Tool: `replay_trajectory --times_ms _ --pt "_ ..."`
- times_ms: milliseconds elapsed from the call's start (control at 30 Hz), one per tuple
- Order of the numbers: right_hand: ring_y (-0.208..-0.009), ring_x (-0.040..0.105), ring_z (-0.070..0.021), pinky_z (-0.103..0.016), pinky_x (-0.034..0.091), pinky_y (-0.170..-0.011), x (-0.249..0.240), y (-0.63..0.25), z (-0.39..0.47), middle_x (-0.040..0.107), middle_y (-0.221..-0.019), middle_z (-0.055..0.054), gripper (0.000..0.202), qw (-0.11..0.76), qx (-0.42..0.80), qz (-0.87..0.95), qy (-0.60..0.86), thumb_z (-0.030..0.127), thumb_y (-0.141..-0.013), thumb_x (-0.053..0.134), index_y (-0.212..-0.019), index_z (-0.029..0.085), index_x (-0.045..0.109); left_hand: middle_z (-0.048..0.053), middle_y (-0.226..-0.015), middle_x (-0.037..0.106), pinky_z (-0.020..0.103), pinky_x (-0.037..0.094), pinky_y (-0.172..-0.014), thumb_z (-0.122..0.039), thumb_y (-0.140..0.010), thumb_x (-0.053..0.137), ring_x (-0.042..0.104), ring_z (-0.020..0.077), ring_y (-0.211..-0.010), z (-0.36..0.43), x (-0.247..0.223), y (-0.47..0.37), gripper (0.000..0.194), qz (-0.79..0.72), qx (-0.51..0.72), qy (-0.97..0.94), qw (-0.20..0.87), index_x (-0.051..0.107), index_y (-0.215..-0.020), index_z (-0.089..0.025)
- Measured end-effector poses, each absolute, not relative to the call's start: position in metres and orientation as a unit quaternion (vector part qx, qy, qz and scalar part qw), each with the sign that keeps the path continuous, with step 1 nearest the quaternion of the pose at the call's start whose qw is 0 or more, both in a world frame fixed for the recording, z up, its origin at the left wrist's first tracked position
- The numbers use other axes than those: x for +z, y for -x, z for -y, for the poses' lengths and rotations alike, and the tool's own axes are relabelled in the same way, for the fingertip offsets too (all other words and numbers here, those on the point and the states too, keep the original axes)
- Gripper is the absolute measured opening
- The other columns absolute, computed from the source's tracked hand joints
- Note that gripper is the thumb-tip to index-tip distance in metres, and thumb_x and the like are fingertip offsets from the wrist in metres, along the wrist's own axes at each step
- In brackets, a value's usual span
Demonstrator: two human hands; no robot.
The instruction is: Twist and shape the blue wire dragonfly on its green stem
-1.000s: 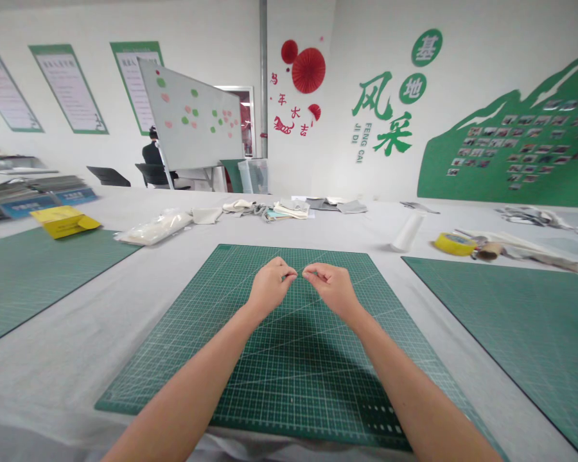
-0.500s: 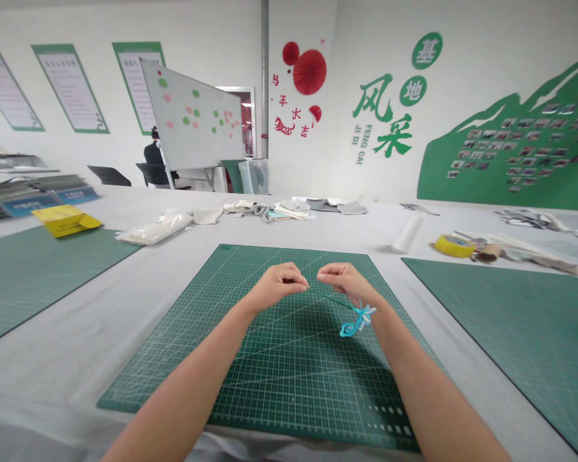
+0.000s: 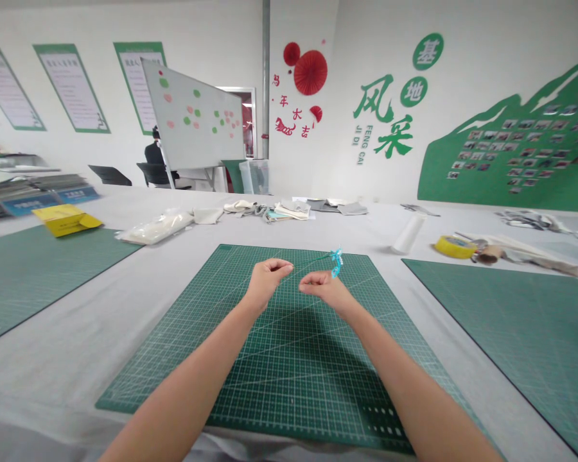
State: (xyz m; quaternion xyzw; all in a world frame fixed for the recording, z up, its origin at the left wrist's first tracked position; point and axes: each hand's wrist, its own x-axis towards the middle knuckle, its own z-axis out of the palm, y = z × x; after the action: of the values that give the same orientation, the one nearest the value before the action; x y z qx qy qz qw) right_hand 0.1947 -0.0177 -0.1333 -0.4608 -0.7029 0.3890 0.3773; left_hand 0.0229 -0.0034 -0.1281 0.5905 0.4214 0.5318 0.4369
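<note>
A light blue flower-like ornament (image 3: 336, 262) on a thin dark green stem hangs above the green cutting mat (image 3: 289, 359), just behind my right hand. My left hand (image 3: 270, 279) pinches the far end of the stem between thumb and fingertips. The stem runs from there to the right, up to the ornament. My right hand (image 3: 324, 287) is closed in a pinch a little nearer and to the right, below the stem. Whether a fine thread lies between its fingertips is too small to tell.
Around the mat lie a plastic-wrapped white bundle (image 3: 157, 228), a yellow box (image 3: 67, 220), fabric scraps (image 3: 291, 210), a clear roll (image 3: 408, 234) and yellow tape (image 3: 455, 246). Further mats flank left and right. A person (image 3: 154, 151) sits behind the whiteboard (image 3: 197, 115).
The ornament has swung up and left, from in front of my right wrist to behind my right hand. My left hand has moved up and left; my right hand has moved left and slightly down.
</note>
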Motion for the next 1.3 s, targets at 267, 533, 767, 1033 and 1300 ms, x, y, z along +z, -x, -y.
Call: replay_trajectory --times_ms 267,533,767,1033,1300 --pt "-0.051 0.043 -0.0100 -0.022 0.031 -0.052 -0.128 -0.181 0.033 0.053 -0.055 0.003 0.016 0.386 0.239 0.756 0.471 0.028 -0.077 0.056 -0.069 0.018 0.066 0.003 -0.076 0.066 0.026 0.043 -0.066 -0.031 -0.072 0.061 0.057 0.0139 -0.069 -0.002 -0.136 -0.019 0.017 -0.465 0.536 -0.634 0.308 0.068 -0.077 -0.016" --pt "-0.058 0.051 -0.0115 -0.022 0.034 -0.057 -0.119 -0.178 0.044 0.061 -0.063 0.002 0.019 0.415 0.114 0.780 0.455 0.024 -0.084 0.048 -0.076 0.020 0.064 0.000 -0.071 0.059 0.024 0.041 -0.066 -0.018 -0.076 0.057 0.055 0.0116 -0.069 0.006 -0.128 -0.021 0.011 -0.457 0.480 -0.735 0.144 0.067 -0.073 -0.018" --pt "-0.063 0.054 -0.0121 -0.022 0.035 -0.061 -0.112 -0.187 0.043 0.064 -0.070 0.002 0.018 0.439 0.052 0.766 0.466 0.023 -0.085 0.048 -0.079 0.021 0.065 0.000 -0.077 0.056 0.023 0.040 -0.067 -0.018 -0.079 0.054 0.053 0.0120 -0.073 0.012 -0.126 -0.022 0.014 -0.400 0.409 -0.810 0.129 0.068 -0.078 -0.020" --pt "-0.050 0.043 -0.0103 -0.023 0.030 -0.050 -0.113 -0.208 0.028 0.055 -0.056 0.003 0.017 0.418 0.114 0.752 0.497 0.030 -0.079 0.054 -0.074 0.020 0.067 0.001 -0.077 0.057 0.023 0.041 -0.070 -0.016 -0.079 0.055 0.054 0.0120 -0.075 0.016 -0.121 -0.023 0.015 -0.299 0.344 -0.867 0.203 0.069 -0.074 -0.019" --pt "-0.046 0.030 -0.0076 -0.022 0.023 -0.045 -0.116 -0.229 0.014 0.041 -0.048 0.005 0.026 0.392 0.291 0.733 0.473 0.041 -0.071 0.061 -0.072 0.016 0.067 0.002 -0.076 0.057 0.024 0.042 -0.068 -0.023 -0.076 0.060 0.055 0.0113 -0.071 0.019 -0.111 -0.018 0.011 -0.260 0.348 -0.835 0.337 0.070 -0.076 -0.018"
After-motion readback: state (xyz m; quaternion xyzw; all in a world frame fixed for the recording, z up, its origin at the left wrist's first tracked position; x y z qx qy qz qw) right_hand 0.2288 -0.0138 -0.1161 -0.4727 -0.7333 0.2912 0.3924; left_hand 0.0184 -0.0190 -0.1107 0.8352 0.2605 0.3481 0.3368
